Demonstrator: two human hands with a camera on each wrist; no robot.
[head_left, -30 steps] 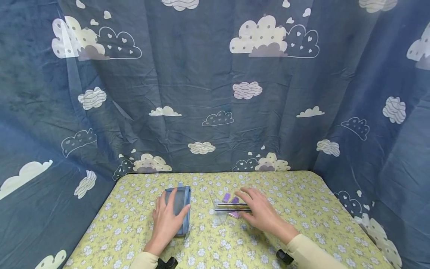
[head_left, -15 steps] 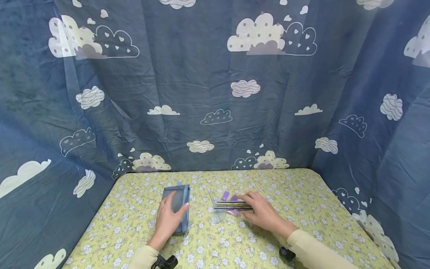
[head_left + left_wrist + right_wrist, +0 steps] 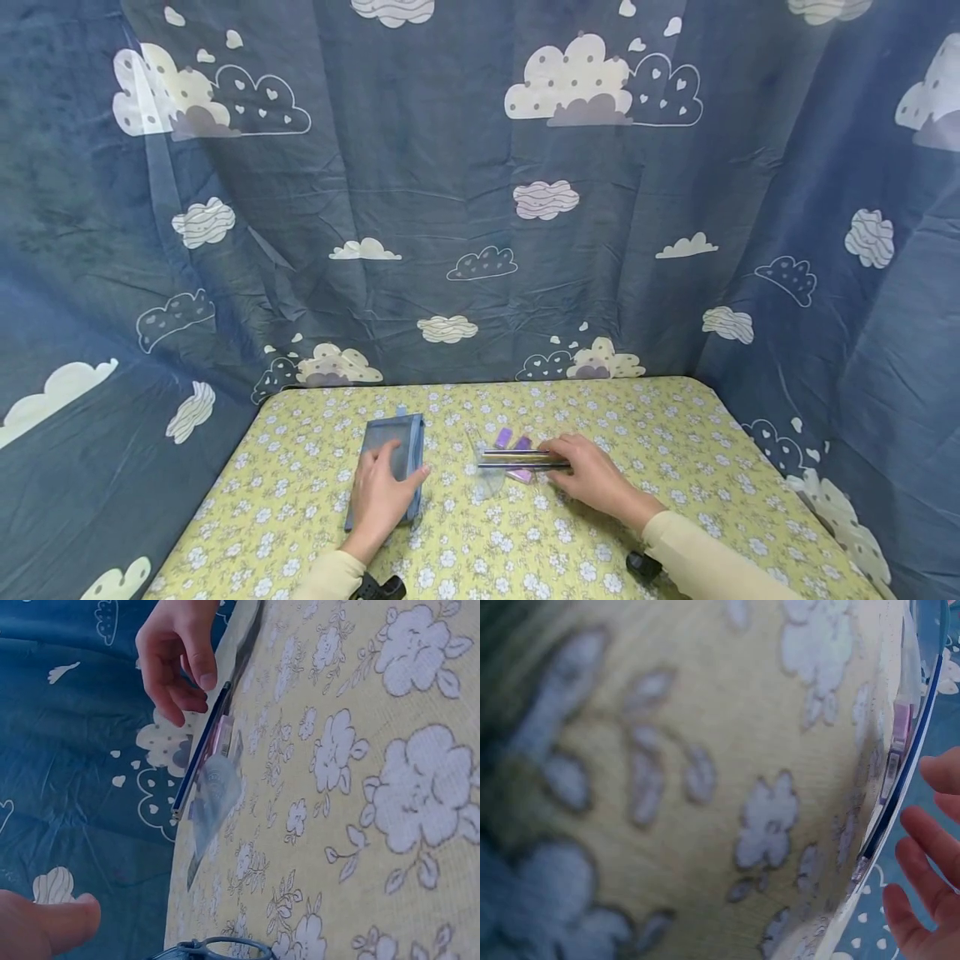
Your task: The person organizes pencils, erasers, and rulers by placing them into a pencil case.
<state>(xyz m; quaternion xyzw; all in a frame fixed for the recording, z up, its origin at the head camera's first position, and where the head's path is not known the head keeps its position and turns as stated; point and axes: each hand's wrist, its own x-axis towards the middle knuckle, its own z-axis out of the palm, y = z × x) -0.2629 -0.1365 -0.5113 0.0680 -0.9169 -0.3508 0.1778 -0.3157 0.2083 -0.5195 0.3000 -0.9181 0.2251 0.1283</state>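
Observation:
In the head view a blue mesh zip pouch lies at the left, its lower left corner showing. My left hand is over it, fingers bent above the mesh and thumb held out past the right edge. Several slim dark pencils lie side by side in the middle. My right hand is at their right ends; in the right wrist view its fingers are spread beside the pencils, loosely bent. Under and around the pencils are small purple blocks and clear plastic drawing rulers.
A yellow flowered cloth covers the table. Dark blue cloud-print curtains stand around its back and sides. Both wrists carry small black cameras.
My left hand has drawn back a little over the pouch, uncovering the pouch's lower left corner. My right hand has slid slightly right along the pencils. The pencils have stayed in place.

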